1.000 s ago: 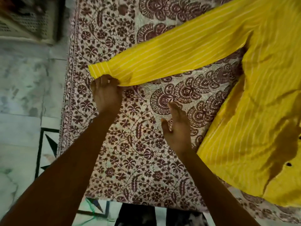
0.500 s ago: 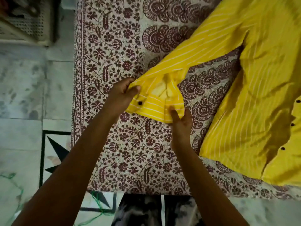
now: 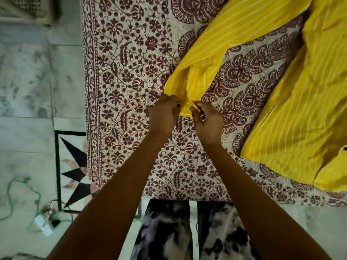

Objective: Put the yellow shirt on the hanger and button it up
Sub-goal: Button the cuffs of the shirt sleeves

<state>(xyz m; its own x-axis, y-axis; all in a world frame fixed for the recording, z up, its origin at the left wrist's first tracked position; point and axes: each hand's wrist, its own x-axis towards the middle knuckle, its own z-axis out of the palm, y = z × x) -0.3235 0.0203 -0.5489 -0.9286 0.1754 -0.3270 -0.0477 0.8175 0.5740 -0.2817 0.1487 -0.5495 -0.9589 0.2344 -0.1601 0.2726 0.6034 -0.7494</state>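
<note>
Head view: left hand (image 3: 164,114) fingers pinch cuff (image 3: 185,107) beside dark button (image 3: 178,105); right hand (image 3: 205,120) fingers pinch cuff's other edge, fingertips hidden in cloth. Yellow shirt (image 3: 300,102) lies on patterned bedspread (image 3: 131,72), body cut off at right. Hanger unseen.

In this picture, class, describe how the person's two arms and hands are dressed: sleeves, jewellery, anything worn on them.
Both forearms are bare, with no sleeves in view. The right hand shows something small and pale at one finger, perhaps a ring; too small to tell. The left hand shows nothing worn. No watch or bracelet shows on either wrist.
</note>
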